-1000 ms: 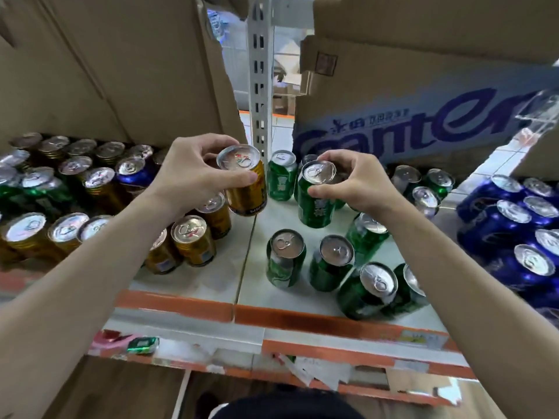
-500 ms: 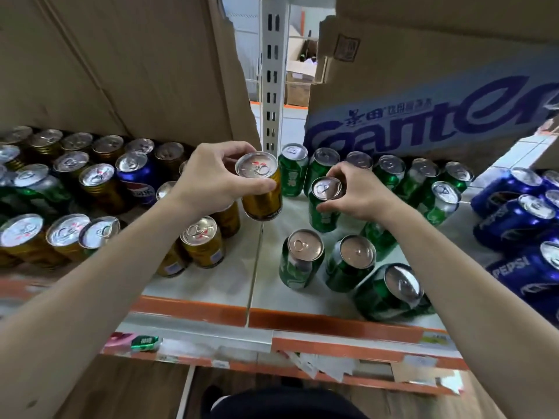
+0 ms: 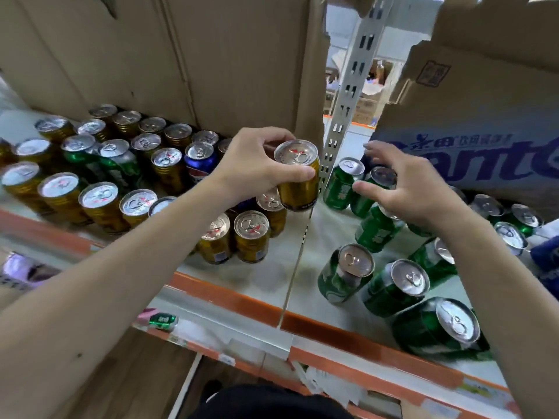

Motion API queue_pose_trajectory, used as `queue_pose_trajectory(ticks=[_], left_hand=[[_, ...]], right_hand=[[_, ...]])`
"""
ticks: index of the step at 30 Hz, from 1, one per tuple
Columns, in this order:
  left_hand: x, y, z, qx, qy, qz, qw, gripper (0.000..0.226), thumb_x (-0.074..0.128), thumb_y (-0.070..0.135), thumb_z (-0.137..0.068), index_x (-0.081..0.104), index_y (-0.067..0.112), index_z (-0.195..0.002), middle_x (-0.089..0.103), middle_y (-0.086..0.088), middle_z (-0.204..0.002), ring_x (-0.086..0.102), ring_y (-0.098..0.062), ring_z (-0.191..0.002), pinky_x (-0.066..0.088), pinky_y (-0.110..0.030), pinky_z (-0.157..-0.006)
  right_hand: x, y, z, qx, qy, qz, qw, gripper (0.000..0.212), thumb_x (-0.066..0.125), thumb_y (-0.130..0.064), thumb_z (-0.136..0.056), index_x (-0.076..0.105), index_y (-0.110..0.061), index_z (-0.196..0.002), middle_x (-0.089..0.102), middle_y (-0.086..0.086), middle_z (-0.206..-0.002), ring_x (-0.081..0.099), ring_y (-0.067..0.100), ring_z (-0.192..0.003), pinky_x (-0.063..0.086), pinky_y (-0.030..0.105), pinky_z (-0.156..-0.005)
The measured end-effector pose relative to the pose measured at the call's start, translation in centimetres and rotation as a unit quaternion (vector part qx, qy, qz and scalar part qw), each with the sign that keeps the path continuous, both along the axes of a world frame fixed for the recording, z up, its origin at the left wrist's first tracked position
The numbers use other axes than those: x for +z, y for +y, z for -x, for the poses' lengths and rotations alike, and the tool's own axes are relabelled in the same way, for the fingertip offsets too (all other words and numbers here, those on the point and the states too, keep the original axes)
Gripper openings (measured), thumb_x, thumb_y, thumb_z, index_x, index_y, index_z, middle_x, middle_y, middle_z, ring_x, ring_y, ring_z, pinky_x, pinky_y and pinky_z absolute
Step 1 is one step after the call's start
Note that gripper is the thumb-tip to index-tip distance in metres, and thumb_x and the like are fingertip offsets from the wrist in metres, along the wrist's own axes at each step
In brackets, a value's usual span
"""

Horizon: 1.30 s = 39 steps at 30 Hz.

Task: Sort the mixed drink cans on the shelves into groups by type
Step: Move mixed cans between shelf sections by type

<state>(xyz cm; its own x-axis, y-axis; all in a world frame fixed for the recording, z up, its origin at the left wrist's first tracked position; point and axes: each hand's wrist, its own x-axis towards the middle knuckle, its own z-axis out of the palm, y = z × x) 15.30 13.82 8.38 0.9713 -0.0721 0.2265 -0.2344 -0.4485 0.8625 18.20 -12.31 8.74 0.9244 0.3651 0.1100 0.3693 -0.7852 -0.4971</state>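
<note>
1. While my left hand grips a gold can by its rim, lifted above the shelf seam, I am mid-sort.
2. My right hand hovers with fingers spread and holding nothing, just over the green cans.
3. Gold cans cluster on the left, where one blue can sits stray.
4. Next, I judge, the held can needs setting upright beside that gold cluster.

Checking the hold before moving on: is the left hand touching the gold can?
Touching. The head view shows the left hand gripping the gold can, thumb and fingers wrapped around its rim.
</note>
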Motion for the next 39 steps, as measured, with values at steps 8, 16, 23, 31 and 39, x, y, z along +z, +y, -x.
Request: queue_pose_trajectory(ticks=[8,16,23,31,39], left_hand=[[0.8,8.2,2.0,0.086,0.006,-0.002,0.996,0.038,0.090,0.034,-0.066,0.074,0.021,-0.098,0.074,0.006,-0.088,0.069,-0.011,-0.087,0.059,-0.030,-0.077],[0.2,16.2,3.4,0.143,0.000,-0.002,0.990,0.033,0.092,0.032,-0.063,0.074,0.030,-0.090,0.073,0.010,-0.084,0.068,-0.006,-0.084,0.057,-0.028,-0.079],[-2.1,19.0,2.0,0.158,0.022,-0.091,0.983,0.071,0.087,0.053,-0.059,0.069,0.025,-0.122,0.067,0.010,-0.122,0.060,-0.010,-0.115,0.048,-0.028,-0.096],[-4.3,19.0,0.2,0.129,0.057,-0.180,0.974,0.063,0.089,0.044,-0.067,0.070,0.016,-0.120,0.055,0.001,-0.118,0.053,-0.013,-0.105,0.039,-0.022,-0.082],[-6.6,19.9,-0.5,0.097,0.102,-0.244,0.960,0.061,0.087,0.038,-0.071,0.067,0.007,-0.120,0.054,-0.017,-0.127,0.050,-0.031,-0.120,0.039,-0.027,-0.094]], right_hand=[[1.7,10.2,0.2,0.114,-0.026,-0.028,0.993,0.067,0.066,-0.043,-0.088,0.040,-0.032,-0.149,0.043,-0.009,-0.150,0.035,-0.002,-0.132,0.027,0.021,-0.111],[0.3,18.0,-0.6,0.177,-0.018,-0.035,0.983,0.066,0.064,-0.039,-0.093,0.037,-0.024,-0.151,0.040,-0.003,-0.155,0.032,0.008,-0.143,0.024,0.032,-0.120],[-0.9,21.1,-0.6,0.171,-0.006,-0.024,0.985,0.067,0.061,-0.046,-0.094,0.034,-0.030,-0.152,0.038,-0.009,-0.156,0.031,0.007,-0.144,0.029,0.024,-0.111],[-1.4,21.9,-0.2,0.143,0.009,-0.004,0.990,0.063,0.057,-0.042,-0.097,0.030,-0.033,-0.153,0.035,-0.010,-0.157,0.029,0.011,-0.145,0.025,0.034,-0.119],[-2.5,22.1,0.0,0.119,0.027,0.005,0.992,0.061,0.056,-0.034,-0.099,0.030,-0.029,-0.154,0.034,-0.010,-0.158,0.027,0.007,-0.144,0.022,0.011,-0.108]])
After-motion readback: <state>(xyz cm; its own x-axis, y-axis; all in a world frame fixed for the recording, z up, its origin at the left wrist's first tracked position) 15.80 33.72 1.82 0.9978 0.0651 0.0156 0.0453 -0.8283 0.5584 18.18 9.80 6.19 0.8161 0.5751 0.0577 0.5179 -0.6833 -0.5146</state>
